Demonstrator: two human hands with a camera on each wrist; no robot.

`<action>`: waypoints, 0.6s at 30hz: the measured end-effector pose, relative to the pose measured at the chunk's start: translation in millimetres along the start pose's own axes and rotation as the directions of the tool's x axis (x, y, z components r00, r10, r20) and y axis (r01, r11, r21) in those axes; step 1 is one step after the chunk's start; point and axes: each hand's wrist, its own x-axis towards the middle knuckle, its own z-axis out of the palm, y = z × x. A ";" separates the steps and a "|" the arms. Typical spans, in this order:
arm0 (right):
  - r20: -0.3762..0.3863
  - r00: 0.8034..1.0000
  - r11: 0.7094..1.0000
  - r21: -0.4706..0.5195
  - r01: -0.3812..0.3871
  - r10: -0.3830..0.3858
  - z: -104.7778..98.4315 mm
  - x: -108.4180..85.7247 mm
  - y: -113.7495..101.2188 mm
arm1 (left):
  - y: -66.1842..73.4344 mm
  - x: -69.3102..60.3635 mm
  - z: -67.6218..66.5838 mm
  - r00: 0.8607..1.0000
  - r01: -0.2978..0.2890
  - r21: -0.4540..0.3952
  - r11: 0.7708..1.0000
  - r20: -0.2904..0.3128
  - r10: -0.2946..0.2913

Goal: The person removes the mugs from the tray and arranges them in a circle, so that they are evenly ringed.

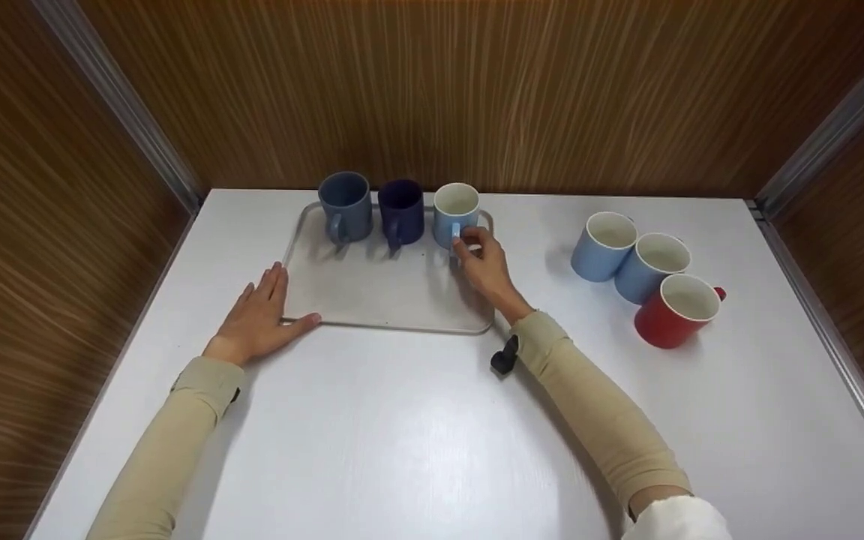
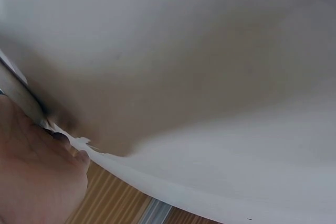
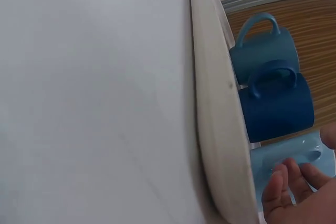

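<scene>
A shallow beige tray (image 1: pixel 383 289) lies on the table with three mugs in a row along its far side. They are a grey-blue mug (image 1: pixel 346 206), a dark navy mug (image 1: pixel 401 212) and a light blue mug (image 1: pixel 455 210), all upright with handles toward me. My right hand (image 1: pixel 486 266) pinches the light blue mug's handle; in the right wrist view its fingers (image 3: pixel 296 182) are beside that handle. With fingers straight along the tray's left edge, my left hand (image 1: pixel 256 319) touches the near left corner, thumb at the front rim. The left wrist view shows the palm (image 2: pixel 39 169) by the rim.
Right of the tray a light blue mug (image 1: pixel 601 251), another blue mug (image 1: pixel 646 274) and a red mug (image 1: pixel 668 319) stand close together on the white table (image 1: pixel 402 420). Wood-grain panels (image 1: pixel 432 90) enclose its back and sides.
</scene>
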 end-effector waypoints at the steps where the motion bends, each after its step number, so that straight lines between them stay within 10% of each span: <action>1: -0.001 1.000 1.000 -0.006 0.002 -0.002 1.4 0.1 0.7 | 0.0 0.0 0.2 1.000 -0.001 -0.001 1.000 0.000 0.001; 18: 0.056 0.998 0.973 0.226 -0.047 0.035 18.8 -2.7 -3.1 | -4.0 -2.3 2.7 1.000 -0.011 0.002 1.000 -0.013 0.011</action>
